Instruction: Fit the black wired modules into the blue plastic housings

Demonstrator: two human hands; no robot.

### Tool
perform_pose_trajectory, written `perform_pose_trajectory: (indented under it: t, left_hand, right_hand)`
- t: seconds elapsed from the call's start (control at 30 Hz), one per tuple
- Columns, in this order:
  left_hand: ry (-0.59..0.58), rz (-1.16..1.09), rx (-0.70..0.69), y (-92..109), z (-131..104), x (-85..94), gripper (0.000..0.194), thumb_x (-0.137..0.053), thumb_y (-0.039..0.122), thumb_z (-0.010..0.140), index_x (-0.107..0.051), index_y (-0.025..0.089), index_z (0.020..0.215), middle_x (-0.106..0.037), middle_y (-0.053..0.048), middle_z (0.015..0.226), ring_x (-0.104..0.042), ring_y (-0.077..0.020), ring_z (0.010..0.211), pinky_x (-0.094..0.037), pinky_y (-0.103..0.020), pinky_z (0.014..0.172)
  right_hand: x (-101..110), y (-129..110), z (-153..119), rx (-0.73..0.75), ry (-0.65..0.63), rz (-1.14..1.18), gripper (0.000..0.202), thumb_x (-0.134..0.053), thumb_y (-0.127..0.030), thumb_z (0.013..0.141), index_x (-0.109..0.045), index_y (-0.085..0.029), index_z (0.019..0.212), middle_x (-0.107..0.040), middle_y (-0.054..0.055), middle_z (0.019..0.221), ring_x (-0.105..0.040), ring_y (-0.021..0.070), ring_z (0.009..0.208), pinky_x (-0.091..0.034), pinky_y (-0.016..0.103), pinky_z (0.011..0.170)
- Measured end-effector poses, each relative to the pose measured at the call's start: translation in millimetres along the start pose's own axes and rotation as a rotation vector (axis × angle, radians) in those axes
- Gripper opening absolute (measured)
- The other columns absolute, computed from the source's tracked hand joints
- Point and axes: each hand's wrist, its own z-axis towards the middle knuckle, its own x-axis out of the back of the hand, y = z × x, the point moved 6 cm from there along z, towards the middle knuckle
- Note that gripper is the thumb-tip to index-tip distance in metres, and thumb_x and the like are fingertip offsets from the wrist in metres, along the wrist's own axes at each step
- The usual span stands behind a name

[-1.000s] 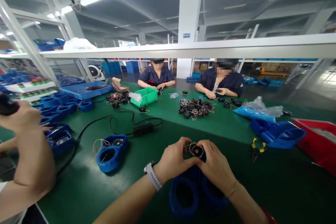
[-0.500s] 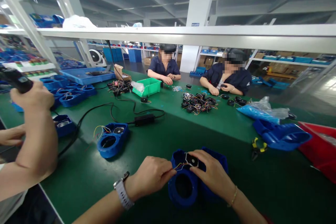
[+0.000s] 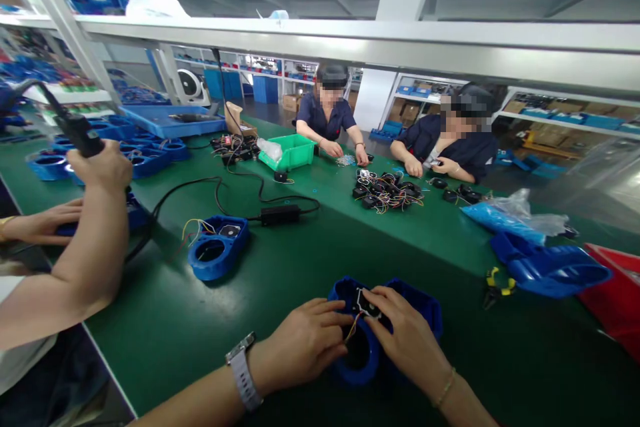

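Taking the blue housing between the wearer's hands as the clock's centre, a co-worker's hand at ten o'clock grips a black tool. Nearer, also at ten, lies a second housing with loose wires; beyond it, towards eleven, is a black adapter, and a green bin stands at eleven. The left hand, at nine, reaches over the ring opening, fingertips at the coloured wires; whether they pinch them I cannot tell. The black motor sits at the recess towards twelve, held between thumb and fingers of the right hand, at three. A motor pile lies between twelve and one. Yellow-handled pliers lie just short of three, then a blue casing, then a red bin.
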Motion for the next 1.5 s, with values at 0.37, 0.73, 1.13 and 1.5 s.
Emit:
perform_pose_trajectory:
  t: [0.37, 0.73, 1.13, 1.5]
  left_hand:
    - [0.095, 0.093, 0.063, 7, 3, -10.6, 0.016, -0.047, 0.029, 0.096, -0.059, 0.019, 0.094, -0.063, 0.000, 0.123, -0.051, -0.0227, 0.123, -0.047, -0.038, 0.099]
    - [0.096, 0.118, 0.054, 18, 8, -9.9, 0.014, -0.051, 0.030, 0.094, -0.058, 0.019, 0.097, -0.064, 0.000, 0.118, -0.053, -0.0231, 0.121, -0.050, -0.038, 0.095]
    - [0.098, 0.058, 0.025, 6, 9, -4.0, 0.016, -0.050, 0.030, 0.094, -0.059, 0.017, 0.094, -0.063, -0.004, 0.119, -0.053, -0.0191, 0.120, -0.036, -0.037, 0.108]
    - [-0.106, 0.359, -0.044, 38, 35, -31.1, 0.103, -0.057, 0.068, 0.077, -0.020, -0.001, 0.143, -0.044, -0.025, 0.138, -0.044, -0.0328, 0.124, -0.026, -0.047, 0.108]
  right_hand:
    - [-3, 8, -7, 0.142, 0.089, 0.032, 0.030, -0.057, -0.023, 0.087, -0.058, -0.020, 0.117, -0.059, 0.010, 0.105, -0.057, 0.0236, 0.098, -0.052, 0.042, 0.082]
    - [8, 7, -7, 0.119, 0.080, 0.064, 0.027, -0.058, -0.027, 0.087, -0.063, -0.022, 0.112, -0.061, 0.009, 0.100, -0.058, 0.0237, 0.094, -0.052, 0.041, 0.079]
    - [-10, 5, -9, 0.142, -0.144, -0.289, 0.028, -0.052, -0.031, 0.091, -0.063, -0.022, 0.115, -0.061, 0.010, 0.108, -0.055, 0.0282, 0.103, -0.036, 0.062, 0.098]
    - [15, 33, -30, 0.125, -0.099, -0.103, 0.030, -0.046, -0.037, 0.094, -0.063, -0.025, 0.115, -0.059, 0.008, 0.125, -0.053, 0.0262, 0.118, -0.048, 0.049, 0.097]
